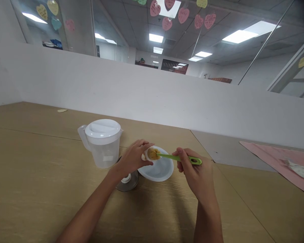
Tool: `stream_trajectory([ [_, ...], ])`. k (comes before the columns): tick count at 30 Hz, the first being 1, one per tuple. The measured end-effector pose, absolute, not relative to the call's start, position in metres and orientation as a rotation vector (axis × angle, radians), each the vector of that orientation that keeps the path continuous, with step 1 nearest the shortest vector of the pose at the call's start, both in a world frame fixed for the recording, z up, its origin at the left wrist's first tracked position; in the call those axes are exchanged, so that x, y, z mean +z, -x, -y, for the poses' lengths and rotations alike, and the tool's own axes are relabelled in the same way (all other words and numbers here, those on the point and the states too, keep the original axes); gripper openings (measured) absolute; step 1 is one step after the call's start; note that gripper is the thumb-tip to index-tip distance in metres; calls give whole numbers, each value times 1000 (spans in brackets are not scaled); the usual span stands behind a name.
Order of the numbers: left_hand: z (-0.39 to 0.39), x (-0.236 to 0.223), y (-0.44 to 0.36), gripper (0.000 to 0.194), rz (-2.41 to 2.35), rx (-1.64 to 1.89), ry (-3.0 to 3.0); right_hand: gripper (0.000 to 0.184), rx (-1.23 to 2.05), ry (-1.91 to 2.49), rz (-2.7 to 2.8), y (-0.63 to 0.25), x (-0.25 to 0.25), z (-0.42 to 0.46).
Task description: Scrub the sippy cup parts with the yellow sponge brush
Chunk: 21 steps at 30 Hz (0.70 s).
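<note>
My left hand (135, 156) is closed around a small clear jar (146, 154) tipped on its side, its mouth facing right. Yellow-brown contents (154, 154) show inside the jar. Between the fingers of my right hand (192, 165) is a green-handled utensil (173, 157), its far end inside the jar's mouth; that end's shape is hidden. A white bowl (158, 171) sits on the table just below the jar. Partly behind my left wrist is a round grey lid with a white knob (126, 179).
A translucent lidded pitcher (105, 145) stands left of the bowl. At the right, a pink cloth (273, 156) lies with a crumpled whitish item on it. A pale flat piece (62, 110) lies near the white wall (142, 91) behind the table.
</note>
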<state>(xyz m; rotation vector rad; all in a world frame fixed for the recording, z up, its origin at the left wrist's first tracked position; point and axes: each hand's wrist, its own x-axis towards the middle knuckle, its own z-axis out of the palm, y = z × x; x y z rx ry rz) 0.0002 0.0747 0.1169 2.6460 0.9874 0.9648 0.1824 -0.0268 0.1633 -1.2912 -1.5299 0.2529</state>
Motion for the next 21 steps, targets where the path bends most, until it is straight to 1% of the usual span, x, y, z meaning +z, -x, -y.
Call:
stream_trajectory([
  [3, -76, 116, 1, 56, -1011, 969, -2669, 36, 229, 1283, 1525, -184, 164, 29],
  [8, -70, 121, 0, 53, -1040, 960, -2676, 40, 258, 1275, 1615, -179, 160, 19],
  [13, -63, 128, -3, 55, -1009, 941, -2673, 42, 297, 1276, 1687, -168, 152, 5],
  [21, -72, 121, 3, 55, -1019, 1017, -2628, 37, 247, 1251, 1503, -178, 164, 29],
])
